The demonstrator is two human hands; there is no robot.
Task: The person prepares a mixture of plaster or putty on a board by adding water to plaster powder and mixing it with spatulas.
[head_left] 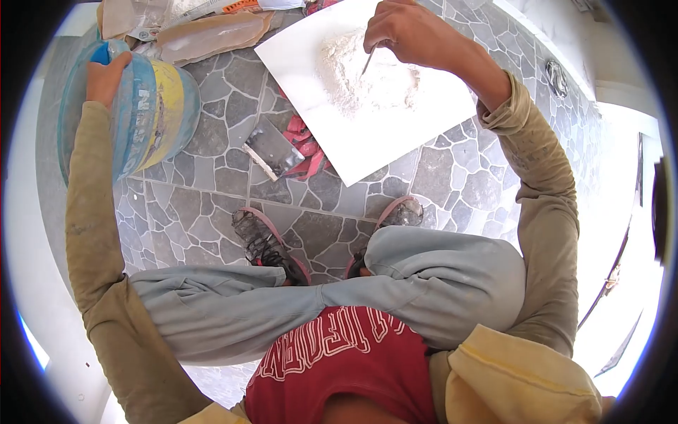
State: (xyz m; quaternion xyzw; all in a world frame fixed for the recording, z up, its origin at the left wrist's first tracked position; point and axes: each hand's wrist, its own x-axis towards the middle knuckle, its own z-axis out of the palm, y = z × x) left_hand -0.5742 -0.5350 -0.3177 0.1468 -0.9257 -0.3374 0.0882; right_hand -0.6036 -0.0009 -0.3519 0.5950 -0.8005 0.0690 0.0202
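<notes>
My left hand (107, 76) is closed on the upper rim of a big blue plastic bucket (131, 134) with a yellow band, which leans on its side. A brighter blue piece (101, 54) shows beside the fingers. Across from it, my right hand (401, 32) pinches a thin dark stick-like tool (368, 62), its kind unclear, pointing down over a pile of whitish powder (346, 74). The powder is heaped on a white tile (353, 145) lying on the floor.
A flat metal-bladed trowel (274, 148) and crumpled red plastic strips (305, 145) lie by the tile's near-left edge. Torn paper bags (212, 37) rest at the back. My shoes (265, 240) stand on the grey stone-patterned floor (212, 120). A coil (556, 79) lies at the right.
</notes>
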